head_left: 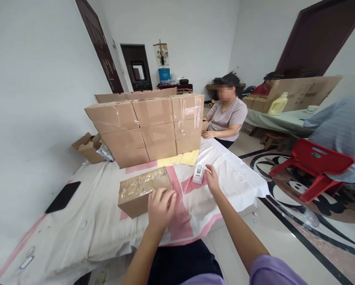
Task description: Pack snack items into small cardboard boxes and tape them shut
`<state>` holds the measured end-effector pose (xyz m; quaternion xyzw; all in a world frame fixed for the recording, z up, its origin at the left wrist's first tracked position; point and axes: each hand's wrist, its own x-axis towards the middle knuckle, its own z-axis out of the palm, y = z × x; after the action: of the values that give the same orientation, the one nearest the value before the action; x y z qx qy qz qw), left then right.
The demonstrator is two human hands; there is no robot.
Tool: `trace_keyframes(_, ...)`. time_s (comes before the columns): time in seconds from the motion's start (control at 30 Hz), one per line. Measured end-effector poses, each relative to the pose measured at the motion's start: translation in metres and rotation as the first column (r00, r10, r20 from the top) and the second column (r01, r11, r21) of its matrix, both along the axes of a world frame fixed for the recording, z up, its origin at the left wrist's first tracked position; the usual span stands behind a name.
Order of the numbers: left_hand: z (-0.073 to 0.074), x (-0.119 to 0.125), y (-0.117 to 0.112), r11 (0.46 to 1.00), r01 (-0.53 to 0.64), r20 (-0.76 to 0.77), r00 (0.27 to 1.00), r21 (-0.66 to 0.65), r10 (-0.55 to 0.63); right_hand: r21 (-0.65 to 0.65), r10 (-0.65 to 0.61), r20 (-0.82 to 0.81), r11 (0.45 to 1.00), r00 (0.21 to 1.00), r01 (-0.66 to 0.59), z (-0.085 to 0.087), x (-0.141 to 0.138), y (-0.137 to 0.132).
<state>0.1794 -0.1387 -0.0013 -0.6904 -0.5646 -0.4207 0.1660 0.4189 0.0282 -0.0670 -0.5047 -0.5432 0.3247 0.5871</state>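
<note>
A taped brown cardboard box (pixel 140 188) lies on the cloth-covered table in front of me. My left hand (pixel 161 206) is at its near right end, fingers apart and bent downward; whether they touch the cardboard I cannot tell. To the right is a small white box (pixel 198 174) with a dark printed patch on its upper side. Just right of it, my right hand (pixel 213 179) is open, its fingertips close to the small box with a slight gap.
A wall of stacked cardboard boxes (pixel 153 126) stands across the table's back. At left are an open carton (pixel 90 148) and a black flat object (pixel 63 197). A person (pixel 229 114) sits beyond the table's right side. A red chair (pixel 316 162) is farther right.
</note>
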Motion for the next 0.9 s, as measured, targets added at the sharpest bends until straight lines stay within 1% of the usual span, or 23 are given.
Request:
trace_keyframes(0.07, -0.007, 0.001, 0.017, 0.999, -0.042, 0.007, 0.999, 0.012, 0.042, -0.031, -0.011, -0.009, 0.999, 1.000, 0.010, -0.010, -0.007, 0.021)
trace_keyframes(0.1, -0.012, 0.004, 0.024, 0.999, -0.045, 0.022, 0.999, 0.026, 0.045, -0.042, -0.010, -0.009, 0.999, 1.000, 0.010, -0.015, -0.009, 0.027)
trace_keyframes(0.13, -0.019, 0.010, 0.030, 0.999, -0.013, 0.037, 0.999, 0.029, 0.012, -0.050, -0.008, -0.007, 0.999, 1.000, 0.008, -0.020, -0.011, 0.031)
trace_keyframes(0.17, -0.026, 0.019, 0.035, 0.998, 0.060, 0.043, 0.997, 0.012, -0.061, -0.055, -0.008, -0.003, 0.998, 1.000, 0.008, -0.024, -0.012, 0.033)
trace_keyframes(0.2, -0.032, 0.030, 0.041, 0.988, 0.153, 0.038, 0.988, -0.036, -0.152, -0.057, -0.009, 0.002, 0.998, 1.000, 0.009, -0.028, -0.012, 0.034)
trace_keyframes(0.27, -0.044, 0.057, 0.052, 0.929, 0.309, 0.051, 0.951, -0.204, -0.305, -0.056, -0.013, 0.017, 0.998, 1.000, 0.014, -0.031, -0.012, 0.035)
trace_keyframes(0.3, -0.048, 0.071, 0.060, 0.891, 0.348, 0.092, 0.938, -0.293, -0.336, -0.055, -0.018, 0.029, 0.998, 0.999, 0.019, -0.031, -0.011, 0.035)
trace_keyframes(0.33, -0.050, 0.084, 0.070, 0.859, 0.353, 0.147, 0.935, -0.371, -0.322, -0.053, -0.023, 0.042, 0.998, 0.999, 0.025, -0.032, -0.011, 0.036)
trace_keyframes(0.4, -0.050, 0.102, 0.092, 0.815, 0.298, 0.248, 0.949, -0.497, -0.196, -0.051, -0.033, 0.069, 0.998, 0.997, 0.037, -0.031, -0.012, 0.037)
trace_keyframes(0.43, -0.049, 0.106, 0.103, 0.788, 0.270, 0.277, 0.952, -0.553, -0.132, -0.052, -0.039, 0.081, 0.998, 0.996, 0.043, -0.032, -0.012, 0.038)
trace_keyframes(0.5, -0.047, 0.107, 0.124, 0.732, 0.242, 0.296, 0.953, -0.637, -0.058, -0.054, -0.053, 0.095, 0.997, 0.994, 0.059, -0.033, -0.012, 0.039)
trace_keyframes(0.57, -0.047, 0.101, 0.139, 0.692, 0.272, 0.327, 0.943, -0.669, -0.055, -0.057, -0.065, 0.103, 0.996, 0.993, 0.071, -0.035, -0.012, 0.041)
trace_keyframes(0.6, -0.049, 0.098, 0.144, 0.674, 0.320, 0.384, 0.921, -0.666, -0.057, -0.057, -0.067, 0.104, 0.996, 0.992, 0.074, -0.036, -0.012, 0.041)
trace_keyframes(0.63, -0.051, 0.095, 0.147, 0.652, 0.382, 0.463, 0.885, -0.655, -0.053, -0.057, -0.068, 0.103, 0.996, 0.992, 0.074, -0.038, -0.012, 0.042)
trace_keyframes(0.73, -0.057, 0.090, 0.156, 0.579, 0.554, 0.686, 0.728, -0.598, 0.013, -0.052, -0.061, 0.094, 0.996, 0.994, 0.066, -0.041, -0.012, 0.043)
trace_keyframes(0.77, -0.058, 0.090, 0.159, 0.556, 0.592, 0.728, 0.685, -0.584, 0.035, -0.050, -0.060, 0.091, 0.997, 0.994, 0.065, -0.042, -0.012, 0.043)
trace_keyframes(0.83, -0.055, 0.090, 0.167, 0.505, 0.643, 0.769, 0.635, -0.576, 0.070, -0.045, -0.062, 0.092, 0.997, 0.994, 0.066, -0.043, -0.012, 0.043)
trace_keyframes(0.9, -0.050, 0.091, 0.177, 0.432, 0.692, 0.799, 0.587, -0.579, 0.130, -0.040, -0.068, 0.098, 0.997, 0.993, 0.073, -0.042, -0.013, 0.043)
